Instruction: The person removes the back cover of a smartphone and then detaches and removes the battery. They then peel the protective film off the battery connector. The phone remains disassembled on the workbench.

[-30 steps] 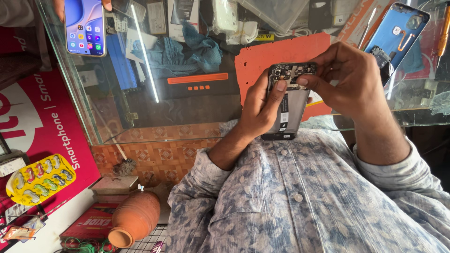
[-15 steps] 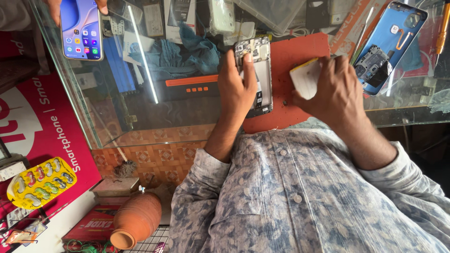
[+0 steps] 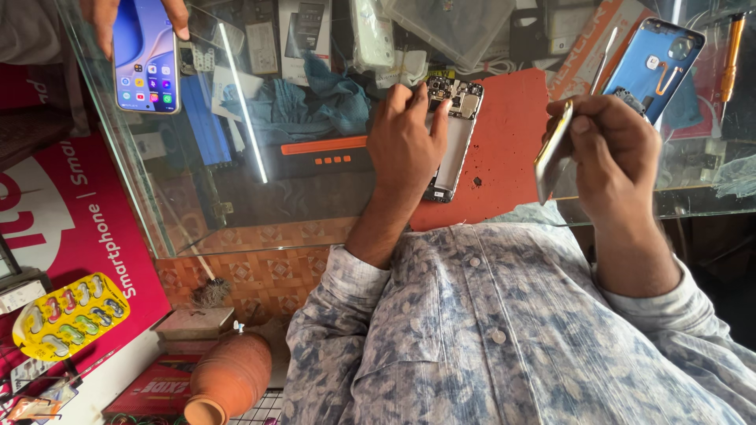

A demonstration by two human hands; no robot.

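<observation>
An opened phone [image 3: 453, 149], back cover off with its circuit board showing, lies on a red work mat [image 3: 512, 149] on a glass counter. My left hand [image 3: 403, 138] rests on its left edge, fingers touching the top near the board. To the right, my right hand [image 3: 610, 149] is lifted above the mat's edge. It pinches a thin flat silvery rectangular part [image 3: 554, 153], seen almost edge-on.
A blue phone back cover [image 3: 655, 59], tweezers [image 3: 605, 49] and an orange-handled screwdriver [image 3: 732, 47] lie at the counter's right. Another person's hand [image 3: 106, 16] holds a lit smartphone [image 3: 144, 59] at top left. Below the counter stand a clay pot [image 3: 230, 378] and a yellow blister pack [image 3: 69, 324].
My left hand carried the opened phone away from my body onto the mat. My right hand came off the phone with the flat part and moved right.
</observation>
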